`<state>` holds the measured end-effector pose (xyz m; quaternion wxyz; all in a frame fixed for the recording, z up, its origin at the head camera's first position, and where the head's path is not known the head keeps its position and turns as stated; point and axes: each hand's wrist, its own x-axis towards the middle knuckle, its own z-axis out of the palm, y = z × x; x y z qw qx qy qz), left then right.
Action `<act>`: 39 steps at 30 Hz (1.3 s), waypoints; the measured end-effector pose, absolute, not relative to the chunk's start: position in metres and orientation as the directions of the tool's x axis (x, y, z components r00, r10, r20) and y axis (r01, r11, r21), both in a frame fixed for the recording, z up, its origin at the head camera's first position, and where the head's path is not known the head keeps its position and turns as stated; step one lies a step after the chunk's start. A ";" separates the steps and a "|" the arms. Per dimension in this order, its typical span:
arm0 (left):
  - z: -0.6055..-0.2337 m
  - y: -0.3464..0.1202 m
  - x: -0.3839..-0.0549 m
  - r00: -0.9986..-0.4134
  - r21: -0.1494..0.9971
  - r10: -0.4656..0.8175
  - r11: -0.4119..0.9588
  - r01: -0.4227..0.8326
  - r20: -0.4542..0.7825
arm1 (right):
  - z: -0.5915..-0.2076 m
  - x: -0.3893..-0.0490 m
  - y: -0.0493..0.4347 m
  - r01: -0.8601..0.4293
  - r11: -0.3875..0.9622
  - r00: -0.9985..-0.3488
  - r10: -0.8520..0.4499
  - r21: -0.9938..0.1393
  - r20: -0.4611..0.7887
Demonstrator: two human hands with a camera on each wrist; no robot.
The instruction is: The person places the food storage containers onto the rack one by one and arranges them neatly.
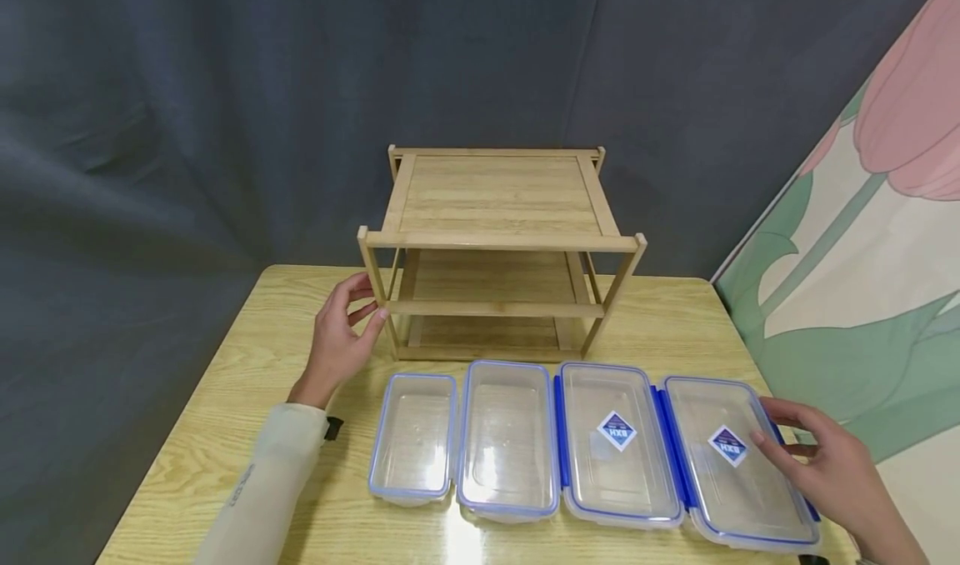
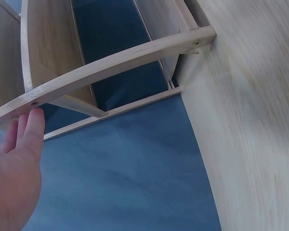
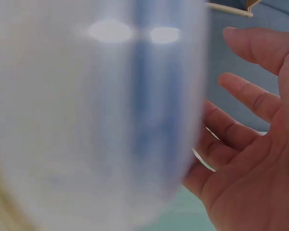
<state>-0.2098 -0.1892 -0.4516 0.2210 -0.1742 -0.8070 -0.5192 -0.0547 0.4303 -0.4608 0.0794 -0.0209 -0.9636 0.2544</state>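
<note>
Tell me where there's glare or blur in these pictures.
Head view: white glare on the table, the smallest container and its neighbour; right wrist view: the close container is blurred with two bright highlights, the fingers sharper; left wrist view: the wooden rack looks fairly clear.

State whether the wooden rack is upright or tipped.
Upright: the wooden rack stands on the table, its shelves stacked one above another.

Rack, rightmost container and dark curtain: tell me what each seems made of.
Rack: seemingly smooth wood or bamboo, by its pale grain.
Rightmost container: probably clear, glossy plastic, as it is see-through and catches highlights; glass stays possible.
Dark curtain: likely matte cloth, since it hangs in soft folds.
</note>
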 end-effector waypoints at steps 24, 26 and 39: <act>-0.450 -0.185 -0.225 -0.857 0.810 0.017 0.317 0.493 0.515 | -0.484 -0.065 0.458 0.160 0.831 -0.987 0.124 -0.533 -0.102; -0.450 -0.184 -0.225 -0.854 0.809 0.018 0.312 0.499 0.519 | -0.485 -0.066 0.459 0.197 0.826 -0.979 0.131 -0.529 -0.159; -0.449 -0.182 -0.225 -0.850 0.807 0.009 0.312 0.502 0.526 | -0.490 -0.066 0.466 0.167 0.791 -0.976 0.048 -0.589 -0.212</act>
